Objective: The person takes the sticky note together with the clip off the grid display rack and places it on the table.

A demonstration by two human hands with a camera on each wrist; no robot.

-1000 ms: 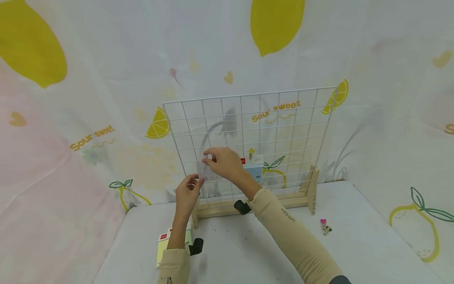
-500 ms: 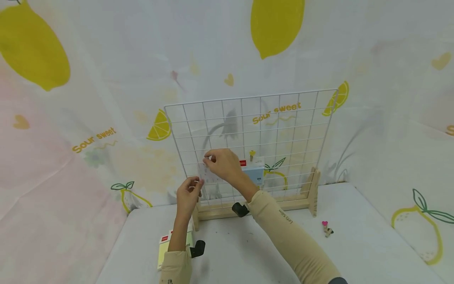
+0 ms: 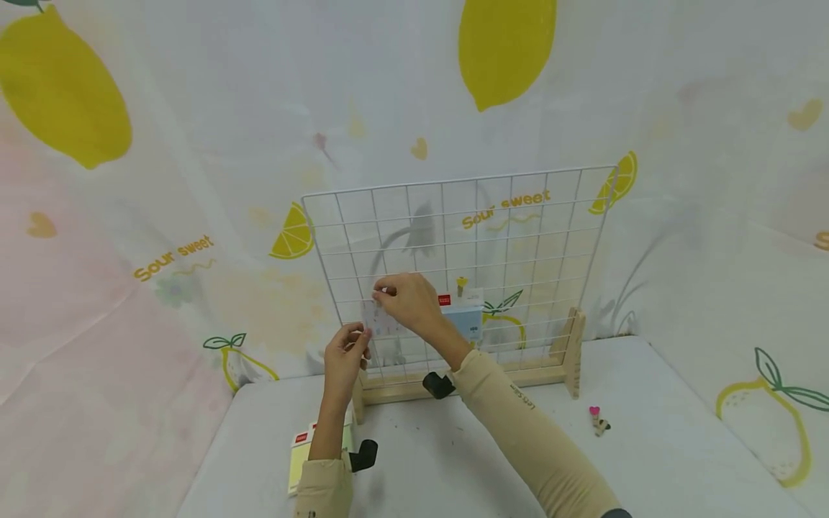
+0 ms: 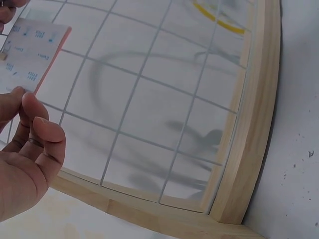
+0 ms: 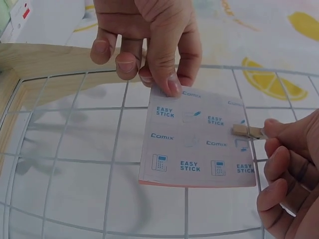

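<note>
Between my hands, a square sticky-note pad (image 5: 197, 139), with a printed backing and a thin orange edge, lies against the white wire grid (image 3: 512, 248). My left hand (image 3: 345, 356) pinches its lower corner between thumb and forefinger, as the left wrist view also shows. Higher up, my right hand (image 3: 413, 302) pinches a small wooden clothespin (image 5: 245, 131), whose tips overlap the pad's upper edge. In the head view the clothespin is hidden by the right hand. Beside that hand, a blue pad pack (image 3: 463, 324) hangs on the grid under a yellow-topped clothespin (image 3: 461, 283).
A wooden stand (image 3: 573, 352) carries the grid on the white table (image 3: 453, 460). Yellow and green pad packs (image 3: 298, 460) lie by the left forearm. At the right lie a pink-heart clothespin (image 3: 594, 414) and a dark-topped one (image 3: 601, 427). A lemon-print cloth (image 3: 363, 93) hangs behind.
The head view has tilted slightly, so the scene sits a little lower. Both hands keep nearly the same place at the pad.
</note>
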